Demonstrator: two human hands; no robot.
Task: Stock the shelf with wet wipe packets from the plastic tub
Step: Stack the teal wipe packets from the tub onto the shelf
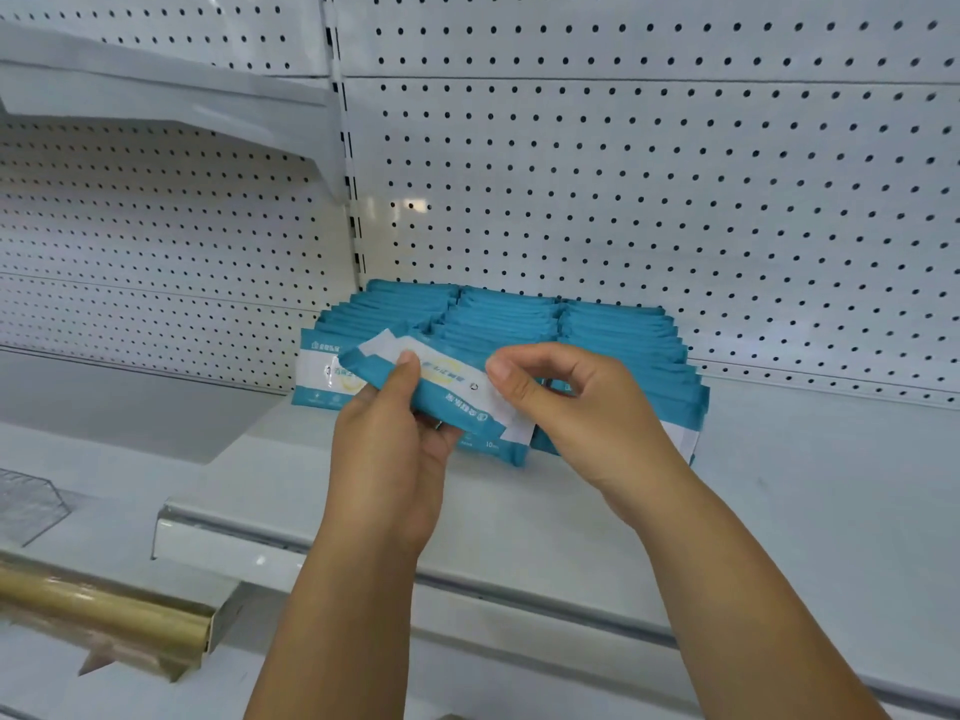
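Three rows of teal and white wet wipe packets (519, 314) stand upright on the white shelf (779, 485), reaching back to the pegboard. My left hand (395, 449) grips a small bundle of wet wipe packets (447, 392), held tilted just in front of the middle row, thumb on top. My right hand (582, 407) pinches the right end of the top packet with thumb and forefinger. The plastic tub is out of view.
A white pegboard back wall (675, 174) rises behind the rows. An upper shelf (156, 96) juts out at top left. A lower white shelf with a wire divider (31, 501) lies at left. A gold-coloured rail (104, 610) runs at bottom left.
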